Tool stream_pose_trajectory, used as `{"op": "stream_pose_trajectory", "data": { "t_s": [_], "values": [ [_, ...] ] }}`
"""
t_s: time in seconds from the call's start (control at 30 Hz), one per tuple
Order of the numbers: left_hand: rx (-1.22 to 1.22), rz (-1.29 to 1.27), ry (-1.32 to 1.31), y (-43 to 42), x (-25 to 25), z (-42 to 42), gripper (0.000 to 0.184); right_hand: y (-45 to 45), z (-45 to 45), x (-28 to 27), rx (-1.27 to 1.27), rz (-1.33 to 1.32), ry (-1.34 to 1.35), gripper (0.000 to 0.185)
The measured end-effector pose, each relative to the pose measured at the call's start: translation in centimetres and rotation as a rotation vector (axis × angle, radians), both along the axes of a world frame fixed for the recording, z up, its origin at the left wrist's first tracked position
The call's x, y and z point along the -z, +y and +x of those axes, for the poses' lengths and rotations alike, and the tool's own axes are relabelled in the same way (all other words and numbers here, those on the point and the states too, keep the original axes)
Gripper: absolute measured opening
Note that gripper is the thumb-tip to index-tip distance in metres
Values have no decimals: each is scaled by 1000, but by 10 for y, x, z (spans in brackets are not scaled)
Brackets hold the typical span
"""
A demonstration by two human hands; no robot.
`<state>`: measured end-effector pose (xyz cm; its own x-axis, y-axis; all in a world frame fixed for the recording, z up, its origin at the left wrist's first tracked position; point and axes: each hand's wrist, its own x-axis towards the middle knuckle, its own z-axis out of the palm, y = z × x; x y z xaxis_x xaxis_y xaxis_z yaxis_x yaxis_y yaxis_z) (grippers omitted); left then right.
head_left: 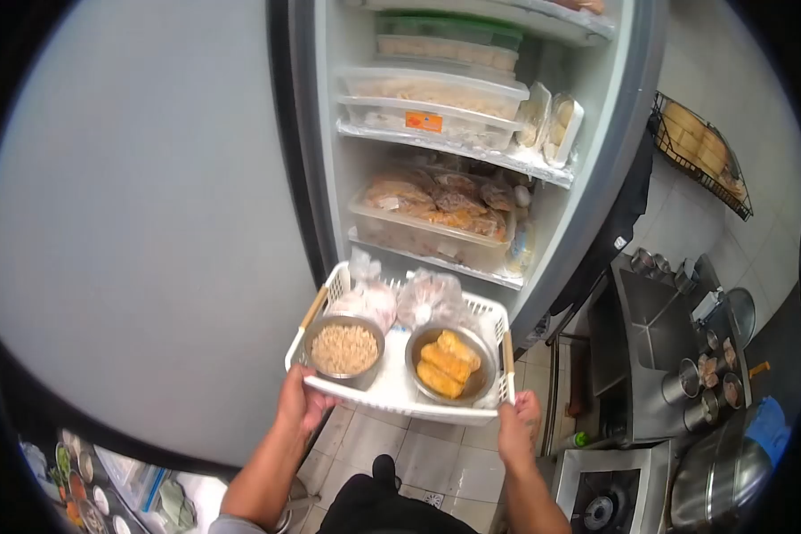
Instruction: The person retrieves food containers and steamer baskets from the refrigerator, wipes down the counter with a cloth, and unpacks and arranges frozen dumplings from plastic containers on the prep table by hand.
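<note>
At the lower centre of the frame, a white basket [409, 406] of metal bowls [479, 384] and plastic bags [430, 298] is gripped at its near corners by the left hand [304, 405] and right hand [518, 420], below the open fridge's shelves [454, 151].

The left hand [304, 400] and the right hand [519, 423] are both bare. The left arm [262, 472] is bare too, up to a grey sleeve [243, 525] at the bottom edge. The part of the right arm [530, 494] that shows is bare as well. The trousers [387, 507] are black. One black shoe [384, 469] shows, with a round toe.
</note>
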<state>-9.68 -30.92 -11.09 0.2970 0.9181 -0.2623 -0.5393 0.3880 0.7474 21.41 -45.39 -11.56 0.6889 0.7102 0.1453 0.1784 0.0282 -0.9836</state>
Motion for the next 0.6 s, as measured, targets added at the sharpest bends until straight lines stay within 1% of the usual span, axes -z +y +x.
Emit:
{"op": "stream_pose_trajectory", "data": {
  "t_s": [0.03,0.1,0.23,0.3,0.33,0.4,0.53,0.6],
  "values": [
    [-15,55,32,-4,-16,3,67,-6,1,-18,-7,5,-1,12],
    [40,131,-11,-12,-54,7,64,-11,4,-59,-40,126,50,13],
    [60,234,-62,8,-110,28,69,4,16,-119,-55,228,0,12],
    [107,281,-68,27,-127,37,69,27,31,-132,36,229,-138,14],
    [111,277,-60,38,-131,42,69,38,36,-137,36,244,-142,14],
    [133,281,-71,65,-133,51,70,65,46,-144,140,183,-189,18],
    [151,280,-74,115,-131,66,73,112,59,-134,182,266,-247,21],
    [155,312,-63,138,-131,70,73,129,61,-133,185,265,-240,21]
  ]
}}
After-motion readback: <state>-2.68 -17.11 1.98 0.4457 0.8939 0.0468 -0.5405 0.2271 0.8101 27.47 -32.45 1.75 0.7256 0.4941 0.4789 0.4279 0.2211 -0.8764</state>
